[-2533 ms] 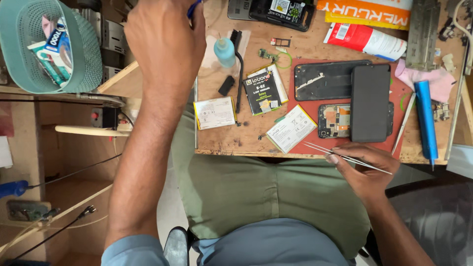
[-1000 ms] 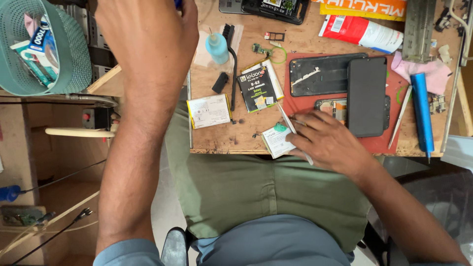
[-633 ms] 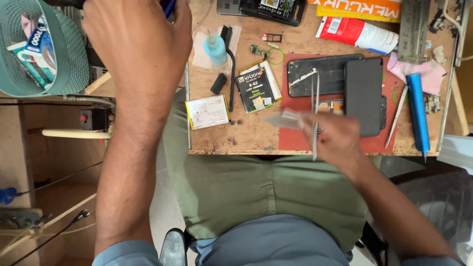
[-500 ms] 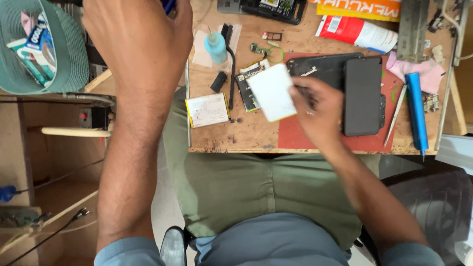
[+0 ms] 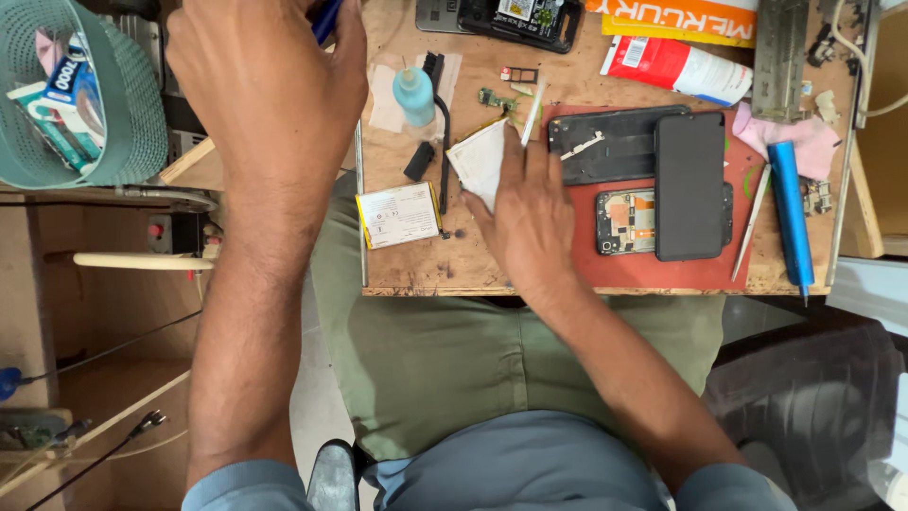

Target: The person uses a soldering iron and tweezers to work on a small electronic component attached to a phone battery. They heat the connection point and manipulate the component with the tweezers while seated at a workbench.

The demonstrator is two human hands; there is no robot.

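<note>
My right hand (image 5: pixel 528 220) rests low on the wooden bench (image 5: pixel 416 270), fingers pressed on a white phone battery (image 5: pixel 476 159) and holding thin tweezers (image 5: pixel 532 112) that point away from me. My left hand (image 5: pixel 265 90) is raised close to the camera at the upper left, closed around a blue object (image 5: pixel 324 17) that is mostly hidden. A second battery with a yellow edge (image 5: pixel 397 215) lies flat left of my right hand. On the red mat (image 5: pixel 662 270) lie a black phone frame (image 5: pixel 605 147), a dark phone screen (image 5: pixel 689 185) and an opened phone (image 5: pixel 623 220).
A small blue bottle (image 5: pixel 413 95) and a black brush (image 5: pixel 439 114) stand at the bench's back. A blue cylinder tool (image 5: pixel 789 213) and a white stick (image 5: pixel 750 225) lie at the right. A teal basket (image 5: pixel 113 114) with packets sits at the left. A red-white tube (image 5: pixel 676 68) lies behind.
My right hand picked the white battery up from the front edge, lifted it, then set it down further back beside the black frame. My left hand stayed raised.
</note>
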